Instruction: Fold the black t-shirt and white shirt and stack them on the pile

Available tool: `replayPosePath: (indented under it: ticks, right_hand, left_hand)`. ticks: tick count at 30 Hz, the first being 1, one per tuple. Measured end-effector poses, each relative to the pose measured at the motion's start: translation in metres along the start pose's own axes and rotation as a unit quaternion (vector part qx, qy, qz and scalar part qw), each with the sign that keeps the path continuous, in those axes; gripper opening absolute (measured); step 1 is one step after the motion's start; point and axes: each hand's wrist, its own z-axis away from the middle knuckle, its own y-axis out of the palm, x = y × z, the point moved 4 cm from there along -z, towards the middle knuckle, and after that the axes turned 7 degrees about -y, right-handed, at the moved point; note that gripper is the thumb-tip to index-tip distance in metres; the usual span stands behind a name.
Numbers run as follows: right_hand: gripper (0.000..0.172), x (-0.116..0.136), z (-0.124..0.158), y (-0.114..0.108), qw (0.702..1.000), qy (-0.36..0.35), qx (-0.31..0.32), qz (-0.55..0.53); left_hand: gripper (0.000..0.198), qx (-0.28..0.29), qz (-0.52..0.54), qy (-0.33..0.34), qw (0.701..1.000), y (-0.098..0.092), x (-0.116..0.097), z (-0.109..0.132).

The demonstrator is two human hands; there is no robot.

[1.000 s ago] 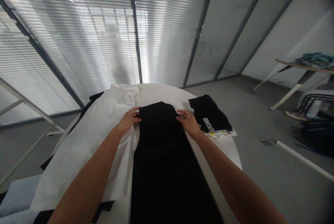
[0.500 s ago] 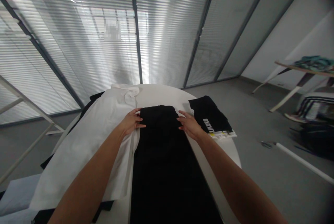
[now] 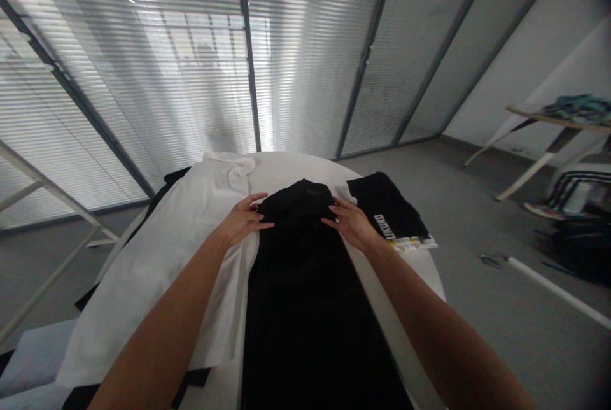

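Observation:
A black T-shirt (image 3: 305,308), folded into a long strip, runs from the near edge of the view toward the table's far side. Its far end, with what looks like the neckline, is bunched and raised a little. My left hand (image 3: 241,222) grips the left edge of that end, fingers partly hidden by the cloth. On the opposite edge, my right hand (image 3: 352,222) holds the cloth the same way. A folded black garment with white lettering (image 3: 386,203) lies just beyond my right hand. Left of my left hand, a white shirt (image 3: 167,257) is spread out.
Everything lies on a round white table (image 3: 286,165). Blinds behind glass panels (image 3: 305,66) stand beyond it. A white frame (image 3: 57,200) is at the left. On the floor at the right lies a white pole (image 3: 554,289); a wooden table (image 3: 554,118) with cloth stands farther back.
The far end of the black T-shirt has been lifted and bunched up between my hands, its top edge now peaked. Both hands stay at its sides and have shifted slightly.

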Motion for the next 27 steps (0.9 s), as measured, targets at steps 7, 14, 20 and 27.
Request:
replayPosePath:
  ticks: [7, 14, 20, 27]
  right_hand:
    - [0.016, -0.001, -0.005, -0.007, 0.998, -0.058, 0.018, 0.015]
    - [0.006, -0.006, -0.007, -0.007, 0.999, -0.047, 0.002, 0.021]
    - [0.008, -0.004, -0.005, -0.012, 0.997, -0.025, -0.061, 0.044]
    - [0.026, -0.004, -0.004, -0.005, 0.917, -0.139, 0.034, 0.373]
  left_hand:
    - [0.053, -0.007, -0.021, 0.105, 0.994, 0.001, -0.007, -0.003]
    - [0.042, -0.038, -0.037, 0.135, 0.989, -0.005, -0.004, -0.007]
    - [0.031, -0.094, -0.08, 0.072, 0.99, -0.009, 0.005, -0.008]
    - [0.033, -0.094, -0.294, 0.088, 0.947, -0.007, 0.008, -0.01]
